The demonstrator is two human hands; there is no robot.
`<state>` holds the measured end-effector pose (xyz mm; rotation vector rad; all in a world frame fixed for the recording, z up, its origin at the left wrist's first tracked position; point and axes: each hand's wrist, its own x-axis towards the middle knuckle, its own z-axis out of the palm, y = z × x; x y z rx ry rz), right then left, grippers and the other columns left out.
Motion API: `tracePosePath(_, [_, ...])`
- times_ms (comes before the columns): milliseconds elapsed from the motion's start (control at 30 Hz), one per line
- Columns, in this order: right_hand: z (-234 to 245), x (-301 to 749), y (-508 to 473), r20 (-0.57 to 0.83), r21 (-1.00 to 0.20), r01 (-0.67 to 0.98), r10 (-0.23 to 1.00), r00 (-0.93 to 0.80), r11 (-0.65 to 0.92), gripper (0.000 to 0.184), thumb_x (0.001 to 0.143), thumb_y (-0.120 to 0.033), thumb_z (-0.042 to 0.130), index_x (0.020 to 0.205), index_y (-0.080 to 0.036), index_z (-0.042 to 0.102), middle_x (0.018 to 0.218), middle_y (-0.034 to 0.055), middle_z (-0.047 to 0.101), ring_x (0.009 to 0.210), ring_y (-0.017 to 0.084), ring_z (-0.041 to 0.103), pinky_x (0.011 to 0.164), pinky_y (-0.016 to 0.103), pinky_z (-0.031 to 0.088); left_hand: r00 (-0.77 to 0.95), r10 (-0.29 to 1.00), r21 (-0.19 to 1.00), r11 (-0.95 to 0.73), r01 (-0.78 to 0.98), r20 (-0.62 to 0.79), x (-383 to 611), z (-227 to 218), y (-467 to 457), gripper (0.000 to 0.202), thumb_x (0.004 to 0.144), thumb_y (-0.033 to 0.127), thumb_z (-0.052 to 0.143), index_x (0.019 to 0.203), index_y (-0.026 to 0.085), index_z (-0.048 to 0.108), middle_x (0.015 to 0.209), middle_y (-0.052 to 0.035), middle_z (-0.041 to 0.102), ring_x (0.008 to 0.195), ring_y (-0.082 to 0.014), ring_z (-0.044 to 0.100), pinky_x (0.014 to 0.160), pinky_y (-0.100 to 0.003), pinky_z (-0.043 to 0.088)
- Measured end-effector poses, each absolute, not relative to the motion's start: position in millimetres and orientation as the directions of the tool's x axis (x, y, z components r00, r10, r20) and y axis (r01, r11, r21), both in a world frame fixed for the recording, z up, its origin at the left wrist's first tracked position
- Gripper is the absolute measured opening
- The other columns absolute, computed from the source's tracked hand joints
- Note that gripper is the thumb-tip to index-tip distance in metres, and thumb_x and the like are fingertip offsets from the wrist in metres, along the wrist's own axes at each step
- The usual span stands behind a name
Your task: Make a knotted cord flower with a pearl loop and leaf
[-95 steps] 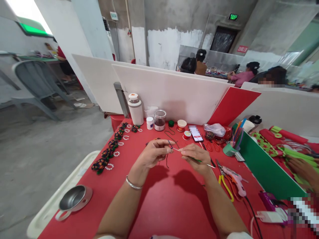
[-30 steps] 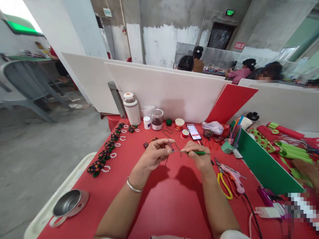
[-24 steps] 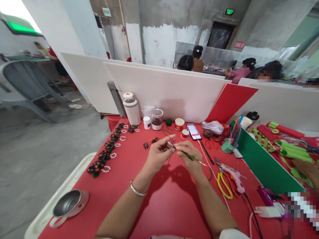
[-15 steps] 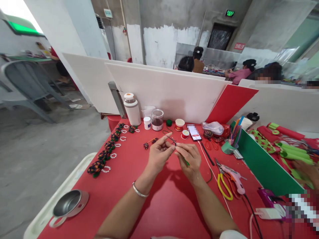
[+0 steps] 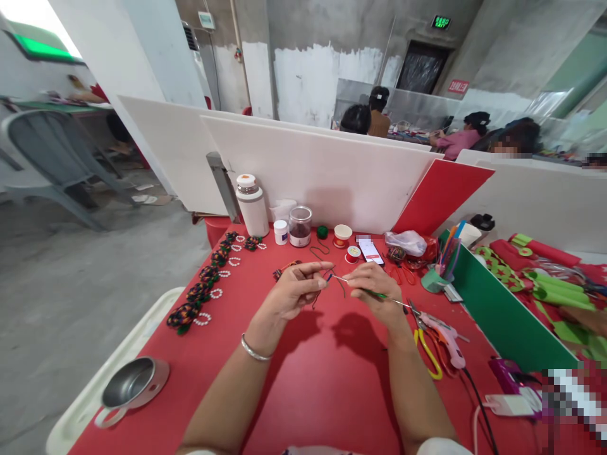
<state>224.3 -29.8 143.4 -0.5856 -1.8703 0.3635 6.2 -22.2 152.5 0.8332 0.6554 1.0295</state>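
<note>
Over the red table, my left hand (image 5: pixel 296 287) pinches a small piece of dark yarn (image 5: pixel 329 276) between thumb and fingers, its index finger stretched out. A loose strand of it hangs below. My right hand (image 5: pixel 374 287) is closed around a crochet hook (image 5: pixel 379 295) with a green grip and thin metal ends. The hook's tip points left and meets the yarn at my left fingertips; whether it passes through a loop is too small to tell. Behind my left hand lies a small multicoloured knotted piece (image 5: pixel 279 273), partly covered. A dark strand (image 5: pixel 320 249) runs back toward a green yarn ball (image 5: pixel 322 232).
Left lie a row of knotted yarn pieces with bead loops (image 5: pixel 199 292) and a metal mug (image 5: pixel 131 385). A thermos (image 5: pixel 252 205), jar (image 5: pixel 300 226), thread spool (image 5: pixel 353 254) and phone (image 5: pixel 370 250) stand behind. Right are pliers (image 5: pixel 429 354), a glue gun (image 5: pixel 446 341) and a green divider (image 5: pixel 502 309).
My hands have moved apart slightly. The crochet hook in my right hand has swung level, its metal shaft now showing between the hands. My left hand has shifted a little left.
</note>
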Motion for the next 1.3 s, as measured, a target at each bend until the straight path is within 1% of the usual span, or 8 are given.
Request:
tracePosePath(133, [148, 235, -31, 0.728, -0.564, 0.184, 0.589, -0.349, 0.805, 0.016, 0.089, -0.03, 0.073, 0.105, -0.032, 0.077, 0.097, 0.0022, 0.079, 0.092, 0.022, 0.067, 0.089, 0.045, 0.052, 0.384, 0.918, 0.881, 0.257, -0.398, -0.095, 2, 150, -19, 0.043, 0.053, 0.02, 0.09, 0.093, 0.011, 0.079, 0.055, 0.0023, 0.058, 0.039, -0.0013, 0.034, 0.039, -0.02, 0.018])
tracePosePath(267, [145, 232, -34, 0.661, -0.708, 0.057, 0.69, -0.297, 0.704, 0.01, 0.09, -0.034, 0.071, 0.095, -0.029, 0.078, 0.088, 0.0035, 0.078, 0.087, 0.023, 0.067, 0.083, 0.043, 0.054, 0.404, 0.911, 0.906, 0.241, -0.348, -0.087, 4, 146, -19, 0.041, 0.053, 0.023, 0.09, 0.091, 0.011, 0.079, 0.056, 0.0004, 0.061, 0.04, -0.0025, 0.037, 0.039, -0.019, 0.02])
tracePosePath(400, [133, 209, -34, 0.654, -0.753, -0.047, 0.739, -0.164, 0.656, 0.016, 0.09, -0.042, 0.069, 0.092, -0.028, 0.077, 0.085, 0.0037, 0.077, 0.086, 0.023, 0.068, 0.081, 0.043, 0.056, 0.321, 0.947, 0.937, 0.097, -0.336, 0.017, 18, 142, -24, 0.052, 0.059, 0.024, 0.088, 0.109, 0.013, 0.076, 0.059, 0.0037, 0.059, 0.042, -0.003, 0.038, 0.04, -0.018, 0.025])
tracePosePath(500, [130, 191, -35, 0.727, -0.67, 0.133, 0.682, -0.084, 0.731, 0.011, 0.092, -0.034, 0.068, 0.096, -0.028, 0.077, 0.092, 0.0037, 0.077, 0.09, 0.022, 0.068, 0.085, 0.044, 0.056, 0.159, 0.978, 0.944, -0.078, -0.321, 0.135, 30, 139, -28, 0.063, 0.063, 0.022, 0.086, 0.123, 0.013, 0.07, 0.064, 0.0039, 0.059, 0.052, -0.005, 0.046, 0.048, -0.018, 0.034])
tracePosePath(633, [132, 183, -41, 0.855, -0.432, 0.461, 0.515, -0.064, 0.775, 0.017, 0.091, -0.021, 0.068, 0.104, -0.028, 0.075, 0.099, 0.0042, 0.077, 0.093, 0.022, 0.066, 0.087, 0.044, 0.054, -0.033, 0.975, 0.929, -0.219, -0.299, 0.219, 39, 137, -30, 0.066, 0.069, 0.024, 0.083, 0.131, 0.012, 0.064, 0.063, 0.0041, 0.058, 0.057, -0.007, 0.05, 0.055, -0.019, 0.039])
tracePosePath(800, [129, 183, -42, 0.928, -0.293, 0.502, 0.368, -0.055, 0.814, 0.029, 0.088, -0.014, 0.07, 0.112, -0.03, 0.073, 0.105, 0.005, 0.077, 0.091, 0.021, 0.065, 0.079, 0.04, 0.054, 0.121, 0.989, 0.881, -0.02, -0.472, 0.087, 37, 138, -31, 0.072, 0.065, 0.026, 0.087, 0.131, 0.014, 0.063, 0.061, 0.0057, 0.057, 0.047, -0.0044, 0.042, 0.045, -0.018, 0.031])
tracePosePath(1000, [133, 205, -29, 0.848, -0.46, 0.244, 0.504, -0.163, 0.853, 0.015, 0.092, -0.03, 0.069, 0.106, -0.032, 0.075, 0.1, 0.0023, 0.078, 0.088, 0.021, 0.068, 0.086, 0.044, 0.053, 0.388, 0.92, 0.813, 0.269, -0.516, -0.058, 18, 146, -24, 0.055, 0.056, 0.016, 0.088, 0.109, 0.015, 0.075, 0.059, 0.0052, 0.056, 0.041, -0.0009, 0.034, 0.041, -0.018, 0.017])
tracePosePath(1300, [151, 239, -33, 0.723, -0.596, 0.196, 0.627, -0.289, 0.778, 0.011, 0.09, -0.034, 0.071, 0.098, -0.03, 0.078, 0.091, 0.0032, 0.079, 0.096, 0.024, 0.065, 0.089, 0.046, 0.052, 0.439, 0.896, 0.88, 0.257, -0.399, -0.063, 5, 145, -18, 0.04, 0.055, 0.017, 0.085, 0.095, 0.012, 0.08, 0.055, 0.002, 0.058, 0.04, -0.0028, 0.036, 0.041, -0.021, 0.02])
